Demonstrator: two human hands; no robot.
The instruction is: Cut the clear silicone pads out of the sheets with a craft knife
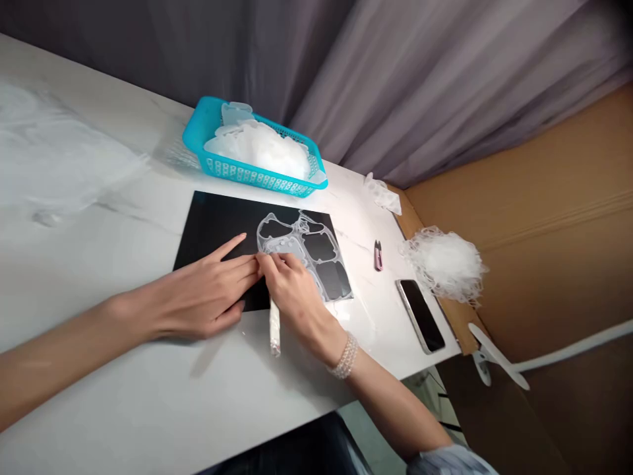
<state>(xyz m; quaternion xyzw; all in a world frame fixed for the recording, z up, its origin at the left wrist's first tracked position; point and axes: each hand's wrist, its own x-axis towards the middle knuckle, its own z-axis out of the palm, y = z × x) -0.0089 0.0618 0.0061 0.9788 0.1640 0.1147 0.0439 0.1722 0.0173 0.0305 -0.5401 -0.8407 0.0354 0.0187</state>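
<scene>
One right hand (pixel 294 290) is gripping a slim, stick-like tool (pixel 275 326) with a wrinkled white covering, its tip hidden. The left hand (pixel 208 297) is spreading palm-down, unclenched, fingertips meeting the right's. Just ahead, a translucent sheet (pixel 287 248) with rounded cut-outs is lying on a smooth black rectangular mat (pixel 217 224). Beyond, a perforated turquoise basket (pixel 247 175) is holding heaped translucent pieces (pixel 267 152).
</scene>
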